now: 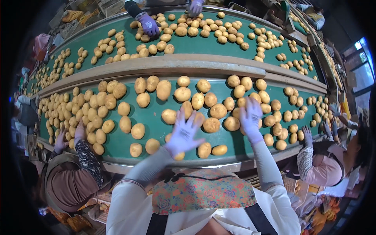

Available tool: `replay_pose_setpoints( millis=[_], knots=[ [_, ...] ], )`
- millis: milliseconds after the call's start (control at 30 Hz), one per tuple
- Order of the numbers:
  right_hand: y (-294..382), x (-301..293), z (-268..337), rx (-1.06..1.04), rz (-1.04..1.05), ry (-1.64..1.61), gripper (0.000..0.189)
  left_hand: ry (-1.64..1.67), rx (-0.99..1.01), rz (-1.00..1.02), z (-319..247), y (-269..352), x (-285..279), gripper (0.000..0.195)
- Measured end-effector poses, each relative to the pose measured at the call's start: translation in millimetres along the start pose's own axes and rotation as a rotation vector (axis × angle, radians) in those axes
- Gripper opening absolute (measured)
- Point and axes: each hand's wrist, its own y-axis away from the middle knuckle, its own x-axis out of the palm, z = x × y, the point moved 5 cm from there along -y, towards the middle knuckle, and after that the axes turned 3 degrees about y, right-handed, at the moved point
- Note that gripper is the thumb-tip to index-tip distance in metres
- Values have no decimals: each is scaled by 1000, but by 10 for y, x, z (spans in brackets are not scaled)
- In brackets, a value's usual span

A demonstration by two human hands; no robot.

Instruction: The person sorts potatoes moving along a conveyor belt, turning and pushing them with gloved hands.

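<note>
Potatoes (218, 111) lie scattered over the green conveyor belt (152, 117) in front of me. My left hand (185, 133), in a pale purple glove, is spread wide over several of them, near the belt's middle. Its fingers are apart and hold nothing; whether the palm touches the potatoes cannot be made out. Farther right, my right hand (251, 117) in a matching glove reaches over another cluster. That hand is blurred, and its fingers hide parts of the potatoes under it. A potato (219, 150) rests between my two forearms, close to the near edge.
A wooden divider (164, 64) separates this belt from a second green belt (82, 44) carrying more potatoes. Across it, a co-worker's purple-gloved hand (149, 25) touches potatoes. Co-workers stand close on my left (72, 176) and right (320, 164). A metal rail (229, 166) borders the near side.
</note>
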Motion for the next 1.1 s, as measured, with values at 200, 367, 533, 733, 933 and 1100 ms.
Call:
replay_pose_setpoints(
  millis=[200, 367, 533, 733, 933, 1100],
  knots=[
    [-952, 1253, 1263, -85, 285, -324, 45, 123, 198, 25, -759, 197, 225, 90],
    [-900, 1519, 1315, 17, 812, -359, 28, 98, -18, -169, -379, 412, -26, 86],
    [-243, 816, 830, -158, 608, -269, 24, -56, -199, -264, -306, 263, 75, 87],
    [322, 128, -528, -68, 459, -52, 39, 77, -164, -140, -926, -117, 296, 91],
    [508, -403, -1941, 522, 197, -397, 29, 40, 66, 26, -1439, -358, 655, 91],
    [699, -837, -2374, 738, 148, -1129, 35, -80, -96, -359, -1021, -1038, 454, 77]
  ],
)
